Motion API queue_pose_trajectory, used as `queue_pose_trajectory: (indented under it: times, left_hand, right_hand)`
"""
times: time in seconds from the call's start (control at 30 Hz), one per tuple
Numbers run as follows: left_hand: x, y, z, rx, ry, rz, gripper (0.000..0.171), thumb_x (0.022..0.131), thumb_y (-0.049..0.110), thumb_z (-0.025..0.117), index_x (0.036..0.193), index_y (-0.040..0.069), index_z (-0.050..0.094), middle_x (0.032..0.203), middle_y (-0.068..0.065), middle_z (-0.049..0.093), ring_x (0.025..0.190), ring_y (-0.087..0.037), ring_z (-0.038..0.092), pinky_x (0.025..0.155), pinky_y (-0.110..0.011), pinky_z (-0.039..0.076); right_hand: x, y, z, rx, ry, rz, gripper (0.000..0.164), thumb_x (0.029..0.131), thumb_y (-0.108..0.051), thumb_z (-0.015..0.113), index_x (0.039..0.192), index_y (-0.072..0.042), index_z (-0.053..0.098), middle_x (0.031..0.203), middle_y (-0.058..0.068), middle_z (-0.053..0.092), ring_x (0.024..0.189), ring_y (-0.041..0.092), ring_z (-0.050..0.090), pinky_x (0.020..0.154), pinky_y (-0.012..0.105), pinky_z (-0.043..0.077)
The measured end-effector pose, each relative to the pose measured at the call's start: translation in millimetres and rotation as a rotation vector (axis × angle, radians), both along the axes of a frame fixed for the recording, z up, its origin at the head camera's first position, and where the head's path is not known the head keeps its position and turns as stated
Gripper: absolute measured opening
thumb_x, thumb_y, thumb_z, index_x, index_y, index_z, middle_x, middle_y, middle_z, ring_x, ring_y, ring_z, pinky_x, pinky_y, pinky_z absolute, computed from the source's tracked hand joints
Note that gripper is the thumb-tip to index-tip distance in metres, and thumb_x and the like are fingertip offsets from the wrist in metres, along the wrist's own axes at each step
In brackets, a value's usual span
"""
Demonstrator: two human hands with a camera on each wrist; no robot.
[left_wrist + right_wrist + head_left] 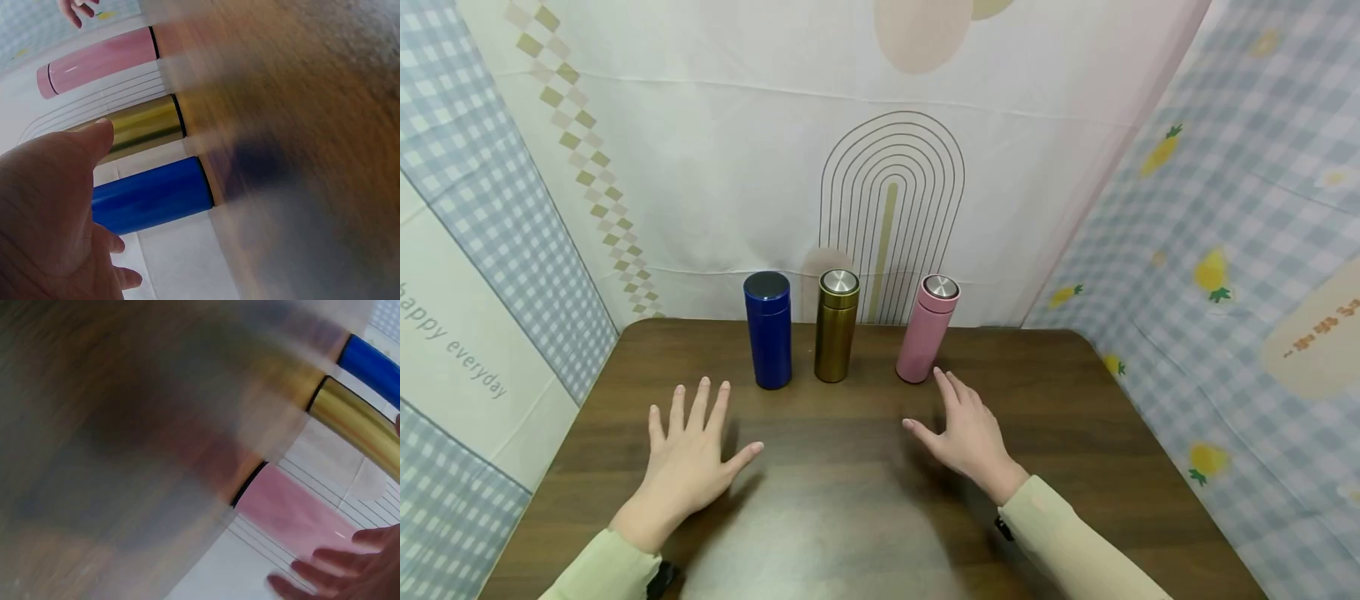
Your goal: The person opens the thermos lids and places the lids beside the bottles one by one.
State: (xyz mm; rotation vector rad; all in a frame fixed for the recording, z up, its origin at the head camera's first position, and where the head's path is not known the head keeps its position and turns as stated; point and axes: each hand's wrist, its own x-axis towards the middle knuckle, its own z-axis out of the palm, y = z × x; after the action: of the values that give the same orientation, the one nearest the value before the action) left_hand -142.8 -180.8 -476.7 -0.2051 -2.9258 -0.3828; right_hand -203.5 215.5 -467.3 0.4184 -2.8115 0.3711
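Lid (767, 286) of blue bottle (159, 194) hidden behind left hand (50, 200), left-wrist view

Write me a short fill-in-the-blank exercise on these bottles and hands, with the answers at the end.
1. The gold bottle stands between the blue bottle and one coloured ____.
2. In the head view, the left hand shows its ____, not its palm.
3. On the table stand ____ bottles.

Missing words: pink; back; three.

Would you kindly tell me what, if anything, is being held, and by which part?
Nothing is held: the left hand and right hand are open, the right nearest the pink, cylindrical, silver-topped bottle.
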Motion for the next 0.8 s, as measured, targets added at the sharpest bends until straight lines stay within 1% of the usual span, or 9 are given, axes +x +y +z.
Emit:
queue_pose_trajectory:
  times: [0.1, 0.2, 0.23, 0.33, 0.43, 0.53, 0.67, 0.7, 0.8]
  left_hand:
    - [-3.9, -1, -0.2, 0.023, 0.012, -0.008, 0.102, 0.086, 0.073, 0.047, 0.156, 0.014, 0.003, 0.159, -0.02, 0.005, 0.142, -0.046, -0.007, 0.105, -0.067, -0.011]
    - [-11.3, 0, 0.2, 0.088, 0.024, -0.012, 0.106, 0.082, 0.076, 0.049, 0.156, 0.014, 0.005, 0.158, -0.022, 0.012, 0.142, -0.048, 0.003, 0.106, -0.066, -0.007]
    - [-14.4, 1, 0.9, 0.119, 0.027, -0.014, 0.108, 0.081, 0.076, 0.05, 0.156, 0.014, 0.006, 0.157, -0.022, 0.015, 0.141, -0.049, 0.008, 0.107, -0.066, -0.004]
    - [-24.5, 4, 4.7, 0.238, 0.034, -0.013, 0.111, 0.077, 0.077, 0.055, 0.156, 0.013, 0.011, 0.154, -0.022, 0.025, 0.138, -0.047, 0.022, 0.108, -0.065, 0.011]
    - [-35.2, 7, 10.5, 0.363, 0.028, -0.013, 0.11, 0.075, 0.075, 0.06, 0.155, 0.014, 0.017, 0.152, -0.019, 0.031, 0.136, -0.043, 0.031, 0.104, -0.062, 0.026]
    - [-45.8, 10, 14.6, 0.47, 0.004, -0.014, 0.109, 0.075, 0.073, 0.062, 0.155, 0.015, 0.018, 0.152, -0.016, 0.031, 0.136, -0.04, 0.033, 0.102, -0.061, 0.032]
    - [-59.8, 10, 15.8, 0.566, -0.01, -0.019, 0.109, 0.075, 0.07, 0.066, 0.155, 0.014, 0.018, 0.151, -0.017, 0.034, 0.136, -0.038, 0.034, 0.101, -0.06, 0.034]
    - [-63.3, 9, 15.5, 0.583, -0.007, -0.021, 0.109, 0.076, 0.068, 0.067, 0.155, 0.013, 0.017, 0.15, -0.017, 0.035, 0.135, -0.037, 0.035, 0.101, -0.059, 0.034]
    - [-72.5, 7, 14.7, 0.625, 0.003, -0.02, 0.107, 0.076, 0.064, 0.07, 0.154, 0.011, 0.019, 0.148, -0.019, 0.037, 0.134, -0.037, 0.037, 0.101, -0.059, 0.035]
  right_hand:
    - [-1.4, -12, 6.2, -0.157, -0.024, 0.044, 0.09, 0.079, -0.075, 0.054, 0.146, -0.016, 0.042, 0.139, 0.008, 0.051, 0.125, 0.027, 0.049, 0.092, 0.051, 0.046]
    - [-6.3, -29, 14.7, -0.329, -0.051, 0.078, 0.083, 0.079, -0.071, 0.06, 0.14, -0.015, 0.049, 0.132, 0.006, 0.057, 0.117, 0.019, 0.054, 0.091, 0.045, 0.048]
    - [-8.3, -36, 18.3, -0.388, -0.059, 0.093, 0.08, 0.079, -0.068, 0.062, 0.138, -0.015, 0.05, 0.129, 0.005, 0.058, 0.115, 0.018, 0.056, 0.091, 0.043, 0.048]
    - [-15.0, -57, 29.3, -0.554, -0.087, 0.153, 0.071, 0.08, -0.061, 0.069, 0.135, -0.019, 0.052, 0.122, 0.002, 0.061, 0.109, 0.014, 0.058, 0.088, 0.038, 0.05]
    - [-20.8, -81, 41.3, -0.683, -0.119, 0.22, 0.064, 0.081, -0.054, 0.072, 0.133, -0.023, 0.052, 0.119, -0.002, 0.061, 0.109, 0.013, 0.059, 0.086, 0.036, 0.052]
    - [-26.9, -104, 50.8, -0.763, -0.133, 0.285, 0.063, 0.082, -0.049, 0.073, 0.134, -0.018, 0.052, 0.119, 0.005, 0.062, 0.11, 0.018, 0.059, 0.084, 0.036, 0.053]
    - [-34.2, -132, 59.3, -0.8, -0.147, 0.352, 0.068, 0.085, -0.047, 0.071, 0.138, -0.011, 0.048, 0.123, 0.012, 0.06, 0.113, 0.026, 0.058, 0.086, 0.038, 0.052]
    - [-35.5, -139, 61.3, -0.801, -0.153, 0.36, 0.069, 0.085, -0.048, 0.07, 0.139, -0.011, 0.047, 0.124, 0.01, 0.06, 0.114, 0.025, 0.058, 0.087, 0.038, 0.052]
    - [-39.3, -158, 66.2, -0.803, -0.178, 0.372, 0.07, 0.085, -0.05, 0.069, 0.141, -0.017, 0.044, 0.129, 0.004, 0.057, 0.117, 0.02, 0.055, 0.09, 0.037, 0.05]
